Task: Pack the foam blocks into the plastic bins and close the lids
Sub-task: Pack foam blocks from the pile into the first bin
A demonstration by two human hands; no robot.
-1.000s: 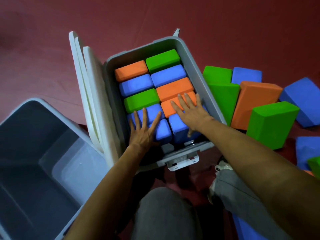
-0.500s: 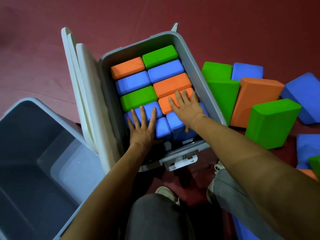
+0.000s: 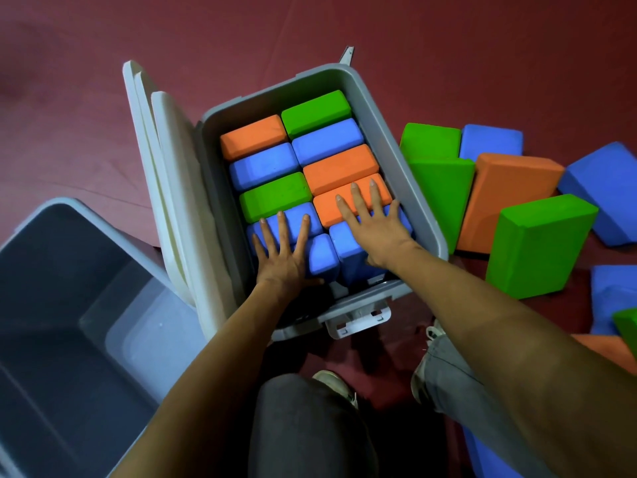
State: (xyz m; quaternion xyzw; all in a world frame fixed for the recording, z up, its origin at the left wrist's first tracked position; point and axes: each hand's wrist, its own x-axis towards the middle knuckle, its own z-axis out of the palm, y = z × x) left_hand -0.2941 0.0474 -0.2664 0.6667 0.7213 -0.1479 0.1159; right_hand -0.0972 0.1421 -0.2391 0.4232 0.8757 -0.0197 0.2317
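You are pressing both hands flat onto the foam blocks (image 3: 327, 139) packed inside a grey plastic bin (image 3: 410, 167) at the frame's centre. Your left hand (image 3: 282, 253), fingers straight and spread, is resting on a blue block (image 3: 293, 222) at the bin's near end. Your right hand (image 3: 375, 225), fingers likewise spread, is lying across an orange block (image 3: 327, 210) and a neighbouring blue block (image 3: 348, 250). The white lid (image 3: 165, 188) is standing open along the bin's left side. A second bin (image 3: 51, 305) is sitting at lower left, and loose blocks (image 3: 537, 246) are lying on the red floor (image 3: 448, 46) at right.
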